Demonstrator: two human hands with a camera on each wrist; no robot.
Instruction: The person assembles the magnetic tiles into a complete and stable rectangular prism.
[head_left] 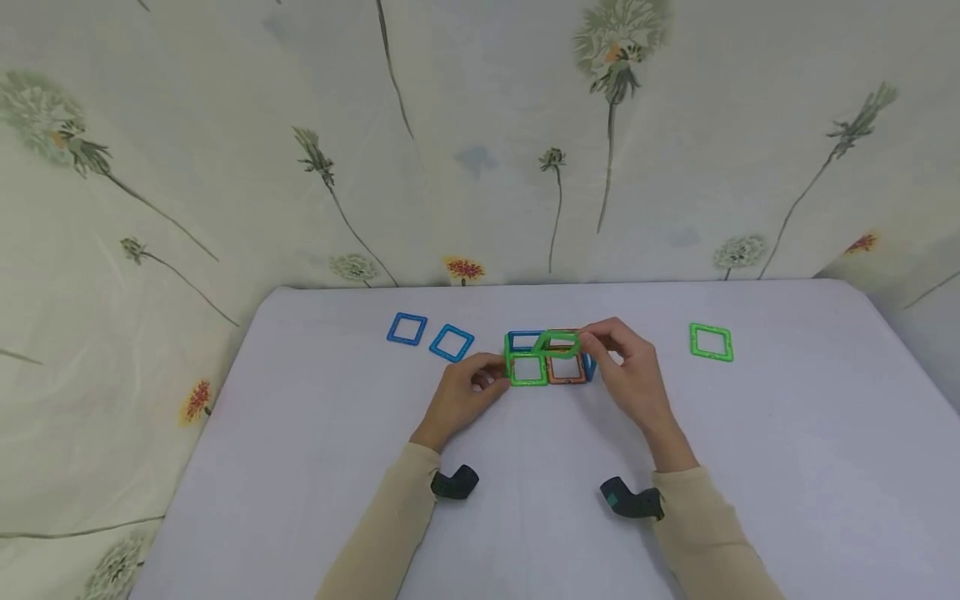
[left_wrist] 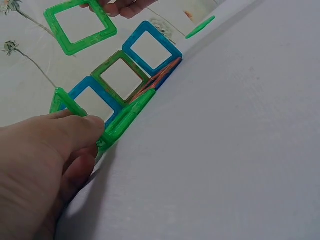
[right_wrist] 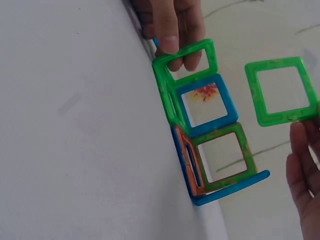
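Observation:
A row of square magnetic tiles stands on the table, with several tiles upright around flat ones. My left hand pinches the green end tile between thumb and fingers at the row's left end. Above the row, my right hand holds a loose green tile by its edge, apart from the tiles below. A blue tile and a green-and-orange tile form the back wall. At the right end stands another blue tile. A green tile and an orange tile lie along the front.
Two blue tiles lie flat on the white table, left of the row. Far to the right lies a single green tile. A flower-patterned cloth hangs behind the table's back edge. Dark camera mounts stick out at both wrists.

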